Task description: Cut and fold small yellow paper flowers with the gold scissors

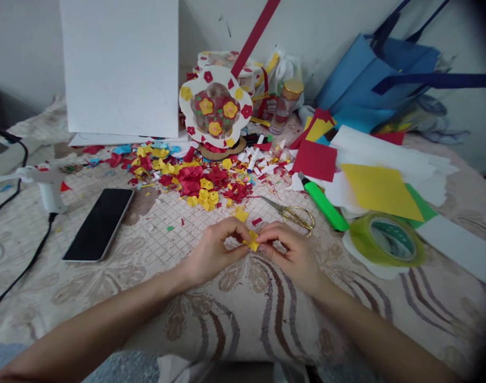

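Between my two hands is a small yellow paper piece (253, 241), pinched at its left edge by my left hand (221, 246) and at its right edge by my right hand (288, 250). Just beyond the fingers lies another small yellow paper square (241, 214). Gold-handled scissors (296, 217) rest on the cloth past my right hand, blades pointing left. A heap of red paper flowers (190, 178) and yellow paper flowers (208, 198) spreads farther back, mixed with scraps.
A black phone (99, 224) and a white glue gun (49, 186) with its cord lie left. On the right are a green cutter (324, 205), a tape roll (386, 239) and a yellow sheet (380, 189). Behind stand a flower-shaped paper lantern (216, 76), a bottle (285, 109) and a blue bag (354, 72).
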### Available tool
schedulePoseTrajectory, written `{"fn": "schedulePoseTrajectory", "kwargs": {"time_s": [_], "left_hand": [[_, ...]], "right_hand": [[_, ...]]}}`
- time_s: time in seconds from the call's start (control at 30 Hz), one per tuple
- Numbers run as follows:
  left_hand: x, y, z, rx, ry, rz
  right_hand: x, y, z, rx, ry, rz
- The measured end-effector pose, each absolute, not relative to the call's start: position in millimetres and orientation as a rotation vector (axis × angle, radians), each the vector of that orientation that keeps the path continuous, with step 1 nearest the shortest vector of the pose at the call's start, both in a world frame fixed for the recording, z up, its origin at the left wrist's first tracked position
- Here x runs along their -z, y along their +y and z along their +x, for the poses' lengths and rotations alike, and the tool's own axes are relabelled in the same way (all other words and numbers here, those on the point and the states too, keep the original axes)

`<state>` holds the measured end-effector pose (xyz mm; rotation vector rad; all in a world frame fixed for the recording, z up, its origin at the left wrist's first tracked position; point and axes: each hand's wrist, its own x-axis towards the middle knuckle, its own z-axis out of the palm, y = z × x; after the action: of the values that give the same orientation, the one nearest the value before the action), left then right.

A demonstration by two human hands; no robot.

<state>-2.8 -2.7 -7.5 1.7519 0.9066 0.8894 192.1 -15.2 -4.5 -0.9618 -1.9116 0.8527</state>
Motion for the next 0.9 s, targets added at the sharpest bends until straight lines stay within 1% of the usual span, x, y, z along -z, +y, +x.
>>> {"fn": "schedulePoseTrajectory", "kwargs": {"time_s": [0.17, 0.3, 0.4, 0.63, 0.8, 0.9], "left_hand": [[5, -3, -1, -0.905, 0.877, 1.658], [6, -5, 2, -0.893, 0.928, 1.462], [5, -7, 5, -0.878, 0.977, 1.309], [5, -7, 8, -0.896, 0.945, 1.068], [5, -6, 9, -0.89, 0.942, 1.017], [7, -6, 8, -0.825, 0.951, 1.028]], "right_hand": [[5, -19, 188, -1.044, -1.739, -1.072], [5, -22, 184, -1.22, -1.563, -1.165], [6, -21, 182, -1.286, -1.484, -1.222], [8, -20, 178, -1.282, -1.48, -1.245], [7, -21, 178, -1.237, -1.495, -1.241], [7, -22, 178, -1.23, -1.493, -1.223]]}}
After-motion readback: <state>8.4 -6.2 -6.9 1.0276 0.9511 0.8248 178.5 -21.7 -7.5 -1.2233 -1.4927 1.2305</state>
